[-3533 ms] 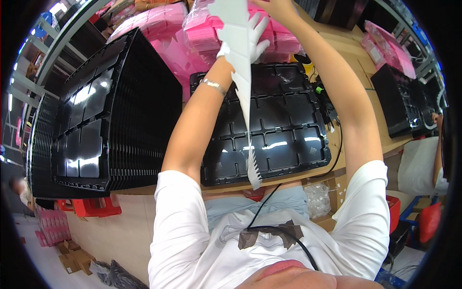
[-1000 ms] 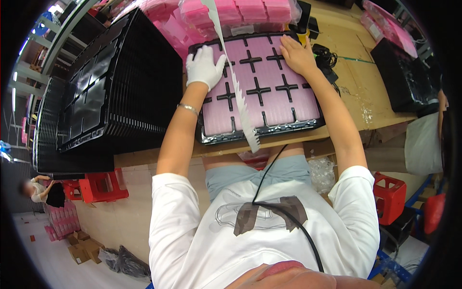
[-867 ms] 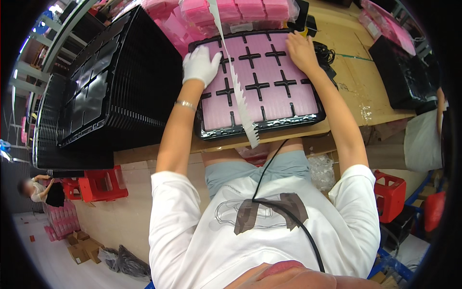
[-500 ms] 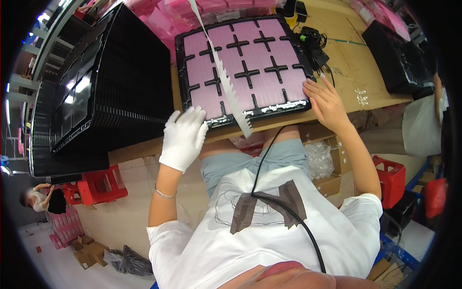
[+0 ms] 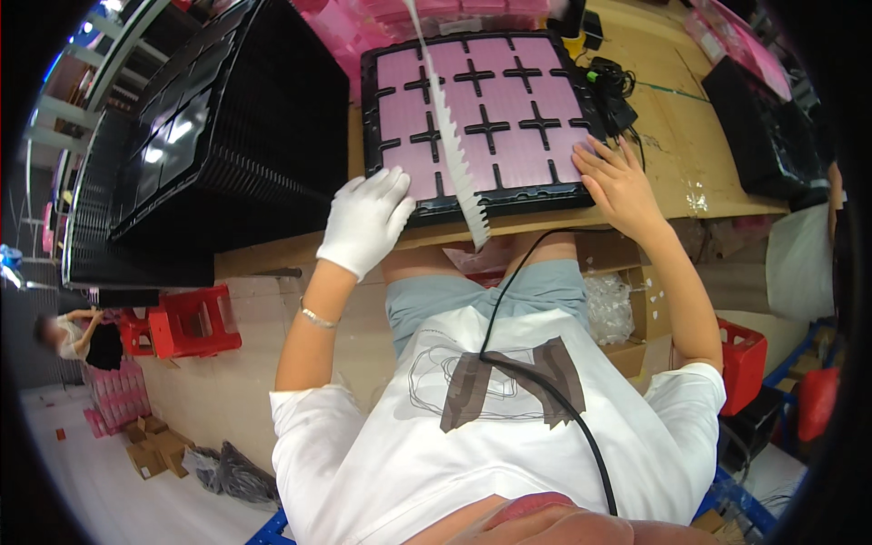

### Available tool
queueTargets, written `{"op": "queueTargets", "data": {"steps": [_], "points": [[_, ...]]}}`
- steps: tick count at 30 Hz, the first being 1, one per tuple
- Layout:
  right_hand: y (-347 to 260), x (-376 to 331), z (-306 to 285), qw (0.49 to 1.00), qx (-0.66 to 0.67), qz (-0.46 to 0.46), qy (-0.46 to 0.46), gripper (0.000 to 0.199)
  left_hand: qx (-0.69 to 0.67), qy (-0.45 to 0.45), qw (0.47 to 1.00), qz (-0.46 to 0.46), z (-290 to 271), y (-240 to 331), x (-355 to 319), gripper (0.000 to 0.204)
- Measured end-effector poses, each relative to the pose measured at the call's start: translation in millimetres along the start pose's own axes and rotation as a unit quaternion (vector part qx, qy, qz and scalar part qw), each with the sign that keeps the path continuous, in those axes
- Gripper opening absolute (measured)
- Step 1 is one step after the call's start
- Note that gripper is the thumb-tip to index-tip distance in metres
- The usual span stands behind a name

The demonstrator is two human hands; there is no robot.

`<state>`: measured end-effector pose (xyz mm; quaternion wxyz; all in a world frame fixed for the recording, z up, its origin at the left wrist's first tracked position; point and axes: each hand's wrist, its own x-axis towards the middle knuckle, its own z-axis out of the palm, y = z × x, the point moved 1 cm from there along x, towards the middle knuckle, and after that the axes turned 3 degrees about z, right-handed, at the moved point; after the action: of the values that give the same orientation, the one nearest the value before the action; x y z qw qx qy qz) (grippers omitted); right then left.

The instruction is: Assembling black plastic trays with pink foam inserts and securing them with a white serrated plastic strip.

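Nearest to me, a black cable (image 5: 595, 459) is running over my white shirt (image 5: 509, 454). Below the worktop's (image 5: 677, 127) front edge, clear plastic (image 5: 609, 304) is lying at an open carton (image 5: 633, 361), and red stools (image 5: 195, 322) are standing farther out on both sides.

At the front edge, the black tray (image 5: 527, 198) is lying flat, with pink sheet (image 5: 513, 103) filling its cells. My left hand (image 5: 365, 218), gloved in white, is lying open over the tray's front left corner, fingers slightly bent. My bare right hand (image 5: 619, 186) is lying open at the front right corner, fingers spread. The tray is extending between and beyond both hands; I cannot tell whether either is pressing.

A white toothed strip (image 5: 447, 127) is hanging across my view, obstructing part of the tray's left half; I cannot tell whether it is touching.

Left of the tray, a tall stack of black trays (image 5: 263, 173) is occupying the worktop's left end. Black cords (image 5: 613, 82) are lying just beside the tray's right edge; a black stack (image 5: 763, 127) is standing near the worktop's right end. Pink packs (image 5: 400, 18) are lying behind the tray. Far left, a co-worker (image 5: 77, 336) is standing.
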<state>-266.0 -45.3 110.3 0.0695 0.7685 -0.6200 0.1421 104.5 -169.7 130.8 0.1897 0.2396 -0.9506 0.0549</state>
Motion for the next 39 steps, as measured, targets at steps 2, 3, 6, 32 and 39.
{"op": "queueTargets", "data": {"steps": [2, 3, 6, 32, 39], "points": [[-3, 3, 9, 0.999, 0.006, 0.014, 0.038, 0.028, 0.003, -0.109, 0.993, -0.049, -3, -2, 2, 0.025], [15, -7, 15, 0.999, 0.003, 0.012, 0.039, 0.028, -0.029, -0.162, 0.981, -0.101, -10, -1, 6, 0.028], [49, -23, 42, 0.976, 0.2, 0.082, 0.031, 0.033, -0.056, 0.124, 0.961, -0.242, 26, -17, -27, 0.032], [13, -109, -4, 0.747, 0.442, 0.372, 0.329, 0.058, 0.612, 0.352, 0.671, -0.229, -357, 38, -96, 0.044], [-8, -98, -5, 0.782, 0.402, 0.35, 0.322, 0.051, 0.344, 0.349, 0.862, -0.132, -277, 14, 16, 0.025]]}}
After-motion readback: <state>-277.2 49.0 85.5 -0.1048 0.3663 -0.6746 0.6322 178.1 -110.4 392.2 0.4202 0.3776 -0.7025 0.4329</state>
